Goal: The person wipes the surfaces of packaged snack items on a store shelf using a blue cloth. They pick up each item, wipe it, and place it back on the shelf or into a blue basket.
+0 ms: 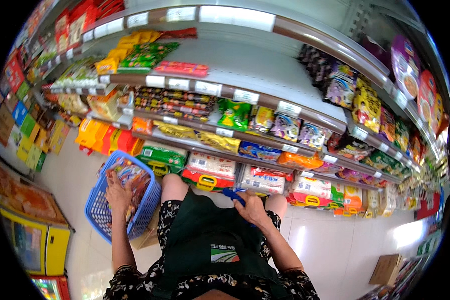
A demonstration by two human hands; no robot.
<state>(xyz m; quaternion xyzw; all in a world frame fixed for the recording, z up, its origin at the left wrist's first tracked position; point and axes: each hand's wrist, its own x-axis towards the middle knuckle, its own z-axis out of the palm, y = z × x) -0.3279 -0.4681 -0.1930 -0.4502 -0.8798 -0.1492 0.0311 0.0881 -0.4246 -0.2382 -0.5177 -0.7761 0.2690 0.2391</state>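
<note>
My left hand (119, 191) reaches into a blue plastic basket (152, 191), over colourful packaged goods (135, 176); whether it grips one of the packets I cannot tell. Between my knees, my right hand (249, 206) is closed around a blue object (234, 195), perhaps a cloth, that is mostly covered by the fingers. A dark green apron (213, 232) lies over my lap. In front of my knees, bags of white noodles or rice (212, 165) with yellow handles stand on the bottom level of the shelf.
Shelves (255, 98) with price tags curve across the view, holding green packets (234, 114), yellow packets (366, 107) and dark ones. Stacked cartons (26, 131) and a yellow cabinet (56, 247) are on the left. A cardboard box (385, 269) sits on the floor at lower right.
</note>
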